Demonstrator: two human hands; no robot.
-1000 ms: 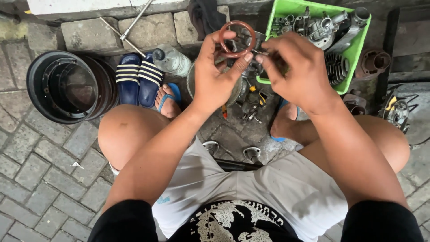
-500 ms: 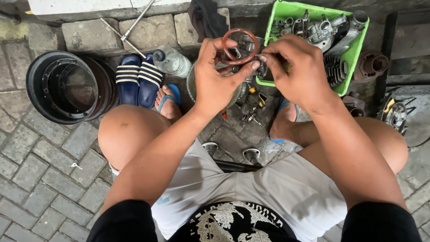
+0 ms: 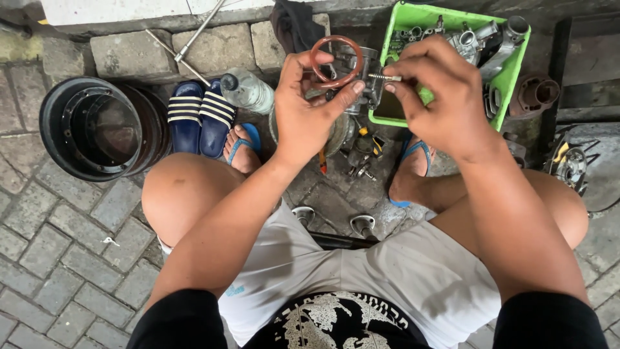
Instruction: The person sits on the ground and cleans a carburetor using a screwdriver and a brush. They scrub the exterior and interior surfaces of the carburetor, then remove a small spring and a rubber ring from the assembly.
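My left hand (image 3: 310,103) holds up a metal engine part with a reddish-brown rubber ring (image 3: 336,61) at its top. My right hand (image 3: 439,90) pinches a small threaded screw with a spring (image 3: 385,77), its tip pointing left at the metal part (image 3: 365,71). Both hands are raised above my knees over the paving. Most of the metal part is hidden behind my fingers.
A green tray (image 3: 510,71) of metal engine parts sits at the far right. A black round housing (image 3: 97,126) lies at the left, with dark blue striped sandals (image 3: 197,116) and a plastic bottle (image 3: 248,92) beside it. Small tools and parts (image 3: 358,155) lie between my feet.
My right hand has drawn away to the right of the part, and the screw with its spring now shows between its fingertips. The left hand has kept hold of the ringed part.
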